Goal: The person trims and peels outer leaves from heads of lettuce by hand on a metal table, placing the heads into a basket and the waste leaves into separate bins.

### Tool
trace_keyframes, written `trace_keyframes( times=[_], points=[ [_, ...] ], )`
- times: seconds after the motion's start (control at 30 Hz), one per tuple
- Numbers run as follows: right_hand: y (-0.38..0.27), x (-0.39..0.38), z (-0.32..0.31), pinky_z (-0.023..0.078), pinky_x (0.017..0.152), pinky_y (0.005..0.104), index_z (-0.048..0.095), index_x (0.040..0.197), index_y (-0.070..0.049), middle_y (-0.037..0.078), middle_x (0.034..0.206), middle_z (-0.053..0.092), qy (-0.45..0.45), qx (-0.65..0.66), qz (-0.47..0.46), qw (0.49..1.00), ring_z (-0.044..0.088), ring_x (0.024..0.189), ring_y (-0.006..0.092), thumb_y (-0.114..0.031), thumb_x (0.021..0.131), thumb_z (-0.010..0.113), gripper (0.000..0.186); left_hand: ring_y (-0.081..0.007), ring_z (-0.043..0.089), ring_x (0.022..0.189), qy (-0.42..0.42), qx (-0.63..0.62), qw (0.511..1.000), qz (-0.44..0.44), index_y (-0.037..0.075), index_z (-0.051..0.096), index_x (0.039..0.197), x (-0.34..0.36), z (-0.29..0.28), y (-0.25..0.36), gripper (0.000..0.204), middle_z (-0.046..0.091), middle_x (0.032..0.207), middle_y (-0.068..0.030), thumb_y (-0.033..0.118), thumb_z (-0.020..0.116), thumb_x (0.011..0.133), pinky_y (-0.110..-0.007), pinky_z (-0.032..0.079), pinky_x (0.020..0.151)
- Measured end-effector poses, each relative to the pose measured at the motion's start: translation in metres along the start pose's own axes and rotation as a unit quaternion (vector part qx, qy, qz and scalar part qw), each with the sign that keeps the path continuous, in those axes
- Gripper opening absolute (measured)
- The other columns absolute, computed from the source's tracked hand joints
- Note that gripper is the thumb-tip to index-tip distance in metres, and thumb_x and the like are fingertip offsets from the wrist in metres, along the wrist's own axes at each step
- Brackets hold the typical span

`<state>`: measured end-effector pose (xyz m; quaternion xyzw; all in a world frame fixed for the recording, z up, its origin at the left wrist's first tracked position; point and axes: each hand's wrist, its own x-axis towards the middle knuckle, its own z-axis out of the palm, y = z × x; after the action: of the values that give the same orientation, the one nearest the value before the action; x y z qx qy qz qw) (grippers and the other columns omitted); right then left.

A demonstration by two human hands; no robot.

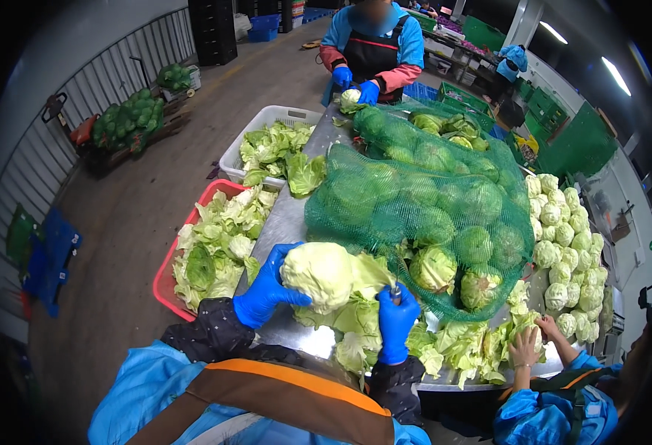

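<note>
My left hand in a blue glove holds a pale green cabbage from the left side. My right hand, also gloved, is closed on a small knife at the cabbage's right, where a loose leaf reaches the blade. Loose outer leaves lie beneath on the metal table. Just beyond are green mesh bags of cabbages.
Red and white crates of leaves stand left of the table. Trimmed cabbages are piled right. Across stands a co-worker; another's hands touch leaves at lower right. A loaded pallet truck is by the railing.
</note>
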<state>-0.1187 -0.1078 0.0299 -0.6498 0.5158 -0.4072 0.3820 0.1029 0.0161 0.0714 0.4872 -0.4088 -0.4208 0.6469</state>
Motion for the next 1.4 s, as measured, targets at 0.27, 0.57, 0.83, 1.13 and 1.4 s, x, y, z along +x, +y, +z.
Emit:
trace_keyframes(
  times=[0.27, 0.57, 0.83, 1.13, 1.4],
  points=[
    [-0.028, -0.001, -0.022, 0.045, 0.049, 0.0244, 0.031, 0.148, -0.010, 0.017, 0.125, 0.059, -0.226, 0.400, 0.093, 0.884, 0.054, 0.053, 0.0124, -0.018, 0.080, 0.074, 0.081, -0.0313, 0.036, 0.136, -0.034, -0.415, 0.875, -0.246, 0.012, 0.028, 0.148, -0.005, 0.003, -0.010, 0.083, 0.037, 0.148, -0.0130, 0.054, 0.061, 0.084, -0.049, 0.031, 0.112],
    [0.024, -0.046, 0.019, 0.050, 0.096, 0.0406, 0.036, 0.139, 0.005, 0.020, 0.131, 0.053, -0.256, 0.593, 0.260, 0.718, 0.058, 0.115, 0.0312, -0.036, 0.078, 0.073, 0.082, -0.0246, 0.054, 0.114, 0.001, 0.176, 0.984, -0.037, 0.002, 0.051, 0.128, 0.003, 0.008, 0.005, 0.070, 0.055, 0.123, -0.0138, 0.053, 0.066, 0.083, -0.037, 0.044, 0.097],
    [0.043, -0.050, 0.026, 0.048, 0.097, 0.0445, 0.043, 0.137, -0.004, 0.014, 0.128, 0.057, -0.228, 0.550, 0.174, 0.784, 0.059, 0.112, 0.0291, -0.036, 0.094, 0.053, 0.054, -0.0325, 0.037, 0.134, -0.156, 0.277, 0.944, 0.085, 0.017, 0.064, 0.123, 0.030, 0.054, 0.022, 0.045, 0.042, 0.143, -0.0140, 0.025, 0.075, 0.080, -0.043, 0.030, 0.111],
    [0.036, -0.053, 0.035, 0.050, 0.091, 0.0365, 0.046, 0.135, -0.003, 0.011, 0.122, 0.062, -0.216, 0.573, 0.319, 0.723, 0.062, 0.106, 0.0234, -0.052, 0.093, 0.051, 0.065, -0.0190, 0.063, 0.100, 0.094, -0.039, 0.992, -0.069, -0.002, 0.065, 0.109, 0.029, 0.050, -0.003, 0.023, 0.068, 0.102, -0.0122, 0.015, 0.058, 0.094, -0.034, 0.048, 0.094],
    [0.071, -0.057, 0.030, 0.040, 0.105, 0.0404, 0.042, 0.137, 0.001, 0.016, 0.134, 0.053, -0.246, 0.501, 0.246, 0.793, 0.052, 0.121, 0.0271, -0.048, 0.096, 0.046, 0.064, -0.0265, 0.033, 0.136, -0.038, 0.263, 0.956, 0.128, 0.007, 0.029, 0.146, 0.032, 0.024, 0.004, 0.089, 0.026, 0.152, -0.0123, 0.026, 0.080, 0.076, -0.038, 0.032, 0.110]
  ],
)
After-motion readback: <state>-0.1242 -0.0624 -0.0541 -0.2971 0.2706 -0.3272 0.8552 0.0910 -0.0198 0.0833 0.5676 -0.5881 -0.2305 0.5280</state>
